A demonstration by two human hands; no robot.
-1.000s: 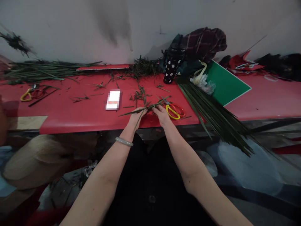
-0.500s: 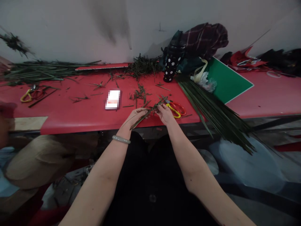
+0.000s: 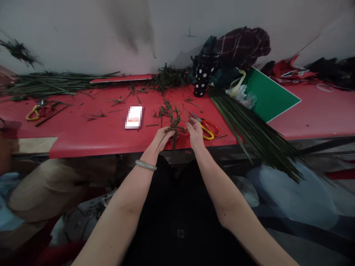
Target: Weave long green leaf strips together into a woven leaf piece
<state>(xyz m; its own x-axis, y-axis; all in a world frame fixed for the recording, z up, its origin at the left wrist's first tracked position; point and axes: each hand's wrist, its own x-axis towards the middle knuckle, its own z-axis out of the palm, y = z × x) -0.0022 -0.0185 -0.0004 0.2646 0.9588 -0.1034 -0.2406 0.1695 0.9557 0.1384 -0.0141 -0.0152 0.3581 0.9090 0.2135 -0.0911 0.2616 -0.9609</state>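
Note:
Just above the table's front edge, my left hand pinches a small knotted piece of green leaf strips, its ends sticking out in several directions. My right hand is a little to the right, thumb and fingertips closed on what looks like a thin strip end of that piece. Right beside it lie scissors with one red and one yellow handle, their blades pointing away to the left. Short leaf scraps are scattered just beyond my hands.
A phone lies left on the red table. Long leaves overhang the edge at right, by a flowered tumbler and a green board. Other scissors and a leaf pile are at left. A person's leg is at lower left.
The leaf piece has turned from slanting across both hands to standing more upright in my left hand. My right hand has moved slightly right, away from the knot.

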